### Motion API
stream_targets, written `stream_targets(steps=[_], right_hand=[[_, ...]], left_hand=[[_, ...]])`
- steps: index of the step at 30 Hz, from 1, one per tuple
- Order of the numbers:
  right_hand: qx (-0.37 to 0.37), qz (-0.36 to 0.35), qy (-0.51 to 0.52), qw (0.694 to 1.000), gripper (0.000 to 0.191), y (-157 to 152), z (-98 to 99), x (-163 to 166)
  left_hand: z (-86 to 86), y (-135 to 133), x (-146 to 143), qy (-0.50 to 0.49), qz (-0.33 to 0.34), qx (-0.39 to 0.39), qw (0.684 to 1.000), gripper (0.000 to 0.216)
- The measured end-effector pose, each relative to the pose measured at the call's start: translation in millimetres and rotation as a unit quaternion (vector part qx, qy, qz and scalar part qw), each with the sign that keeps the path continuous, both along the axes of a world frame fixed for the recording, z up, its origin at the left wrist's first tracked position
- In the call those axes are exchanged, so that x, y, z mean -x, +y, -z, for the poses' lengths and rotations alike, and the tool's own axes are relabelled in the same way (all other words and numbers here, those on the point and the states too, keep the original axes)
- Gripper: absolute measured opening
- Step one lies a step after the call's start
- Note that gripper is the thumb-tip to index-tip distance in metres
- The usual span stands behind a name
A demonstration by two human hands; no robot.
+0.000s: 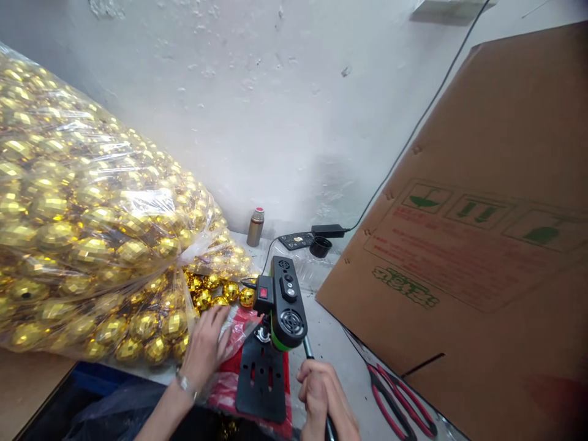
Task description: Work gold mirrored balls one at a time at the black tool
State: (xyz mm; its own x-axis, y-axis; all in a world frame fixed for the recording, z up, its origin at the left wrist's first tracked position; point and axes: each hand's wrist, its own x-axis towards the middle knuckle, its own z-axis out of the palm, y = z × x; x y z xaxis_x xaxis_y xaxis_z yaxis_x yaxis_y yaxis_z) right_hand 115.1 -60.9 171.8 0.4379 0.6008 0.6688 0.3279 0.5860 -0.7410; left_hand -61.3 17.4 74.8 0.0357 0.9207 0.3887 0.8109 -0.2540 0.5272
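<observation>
Resting left grip (206, 346), released, on red bag (241, 326) by gold balls (219, 294); clenching right grip (321, 392) round lever (307, 350) of black machine (285, 303).

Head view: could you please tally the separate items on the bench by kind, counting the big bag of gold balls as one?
Bag of gold balls: 1
Black press machine: 1
Metal flask: 1
Power adapter: 1
Black cup: 1
Flat black device: 1
Red-handled cutters: 1
Cardboard sheet: 1
Red plastic bag: 1
Total: 9
</observation>
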Motion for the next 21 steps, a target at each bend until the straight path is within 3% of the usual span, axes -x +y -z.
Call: stream_targets(steps=[2, 4, 9, 11, 13, 14, 16, 18, 19, 21], right_hand=[[0.005, -0.002, 0.001, 1.0, 0.033, -0.5, 0.2, -0.2], [0.005, -0.005, 0.004, 1.0, 0.033, -0.3, -0.1, -0.6], [-0.002, -0.003, -0.002, 1.0, 0.034, 0.2, -2.5, -1.5], [0.003, 0.005, -0.015, 1.0, 0.035, -0.4, -3.5, -2.1], [0.009, 0.01, -0.028, 1.0, 0.035, -1.1, -4.3, -3.0], [0.011, 0.011, -0.034, 0.999, 0.035, -1.3, -4.8, -3.6], [0.011, 0.014, -0.039, 0.999, 0.036, -1.0, -6.4, -4.8], [0.005, 0.015, -0.043, 0.999, 0.037, 0.0, -9.1, -5.8], [0.002, 0.015, -0.044, 0.999, 0.037, 0.6, -10.9, -6.1], [0.004, 0.015, -0.047, 0.999, 0.035, 1.7, -14.9, -6.4]], left_hand=[[-9.5, 35.1, -2.3, 0.094, -0.067, 0.047, 0.992, 0.036], [-10.5, 57.2, -6.8, 0.119, -0.083, 0.083, 0.986, 0.035], [-5.5, 60.7, -10.1, 0.103, -0.073, 0.12, 0.985, 0.043], [-8.9, 49.3, -7.7, 0.03, -0.065, 0.103, 0.992, 0.048], [-12.0, 32.1, -7.8, -0.152, -0.04, 0.096, 0.983, 0.054], [-11.9, 21.6, -9.8, -0.271, -0.023, 0.108, 0.956, 0.058], [-6.9, -1.3, -18.1, -0.476, 0.013, 0.164, 0.864, 0.063], [4.0, -22.2, -30.2, -0.576, 0.03, 0.215, 0.788, 0.064], [10.6, -30.4, -36.6, -0.59, 0.034, 0.23, 0.773, 0.064], [23.1, -40.7, -47.9, -0.566, 0.028, 0.24, 0.788, 0.064]])
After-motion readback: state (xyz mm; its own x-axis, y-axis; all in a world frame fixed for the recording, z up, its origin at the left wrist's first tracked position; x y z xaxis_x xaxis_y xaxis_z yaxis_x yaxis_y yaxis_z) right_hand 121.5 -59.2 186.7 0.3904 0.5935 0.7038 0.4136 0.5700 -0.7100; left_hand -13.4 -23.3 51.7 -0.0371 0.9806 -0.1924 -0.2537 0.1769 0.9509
